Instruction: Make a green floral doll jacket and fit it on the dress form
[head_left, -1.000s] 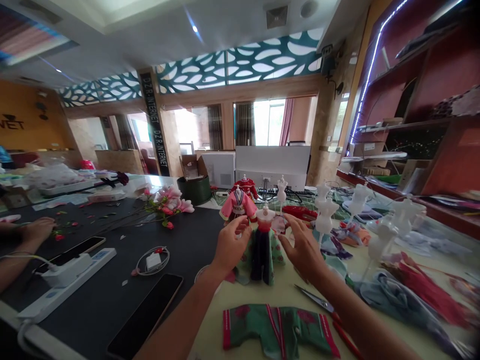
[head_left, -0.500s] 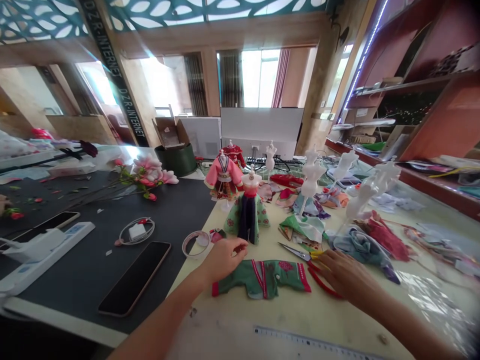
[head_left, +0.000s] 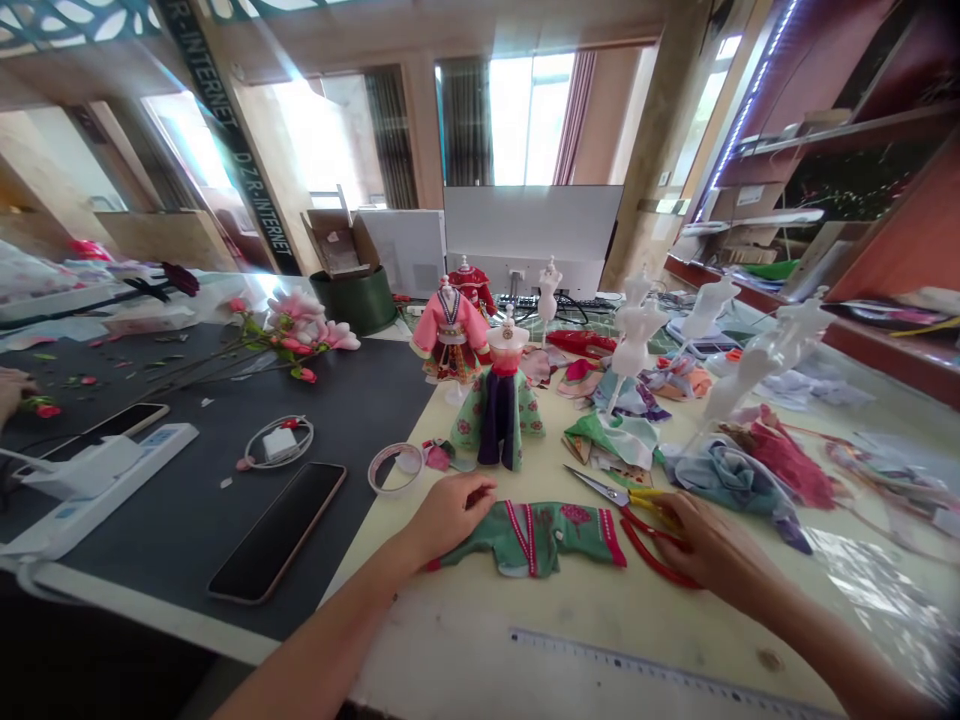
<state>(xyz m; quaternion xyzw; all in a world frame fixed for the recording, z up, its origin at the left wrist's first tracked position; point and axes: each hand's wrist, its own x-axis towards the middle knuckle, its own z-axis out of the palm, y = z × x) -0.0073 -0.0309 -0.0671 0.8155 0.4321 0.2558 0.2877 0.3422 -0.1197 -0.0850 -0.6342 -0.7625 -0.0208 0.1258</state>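
A small green doll jacket (head_left: 540, 540) with pink trim lies flat on the pale table (head_left: 450, 640). My left hand (head_left: 454, 515) rests by its left sleeve, fingers curled together; whatever they pinch is hidden. To the jacket's right, my right hand (head_left: 701, 545) has its fingers on the red and yellow handles of the scissors (head_left: 637, 505), whose blades point up and left, slightly parted. Behind the jacket stands a small mannequin in a green and navy dress (head_left: 499, 410).
Bare white mannequins (head_left: 634, 345) stand among fabric scraps (head_left: 615, 440). A tape roll (head_left: 395, 468), phone (head_left: 277, 535), power strip (head_left: 105, 490) and flowers (head_left: 300, 330) are at left. A ruler (head_left: 615, 660) lies in front. Another person's hand (head_left: 11, 390) shows at the left edge.
The camera view has shifted. My right hand has settled further round the scissors' handles. My left hand now covers more of the jacket's left sleeve end.
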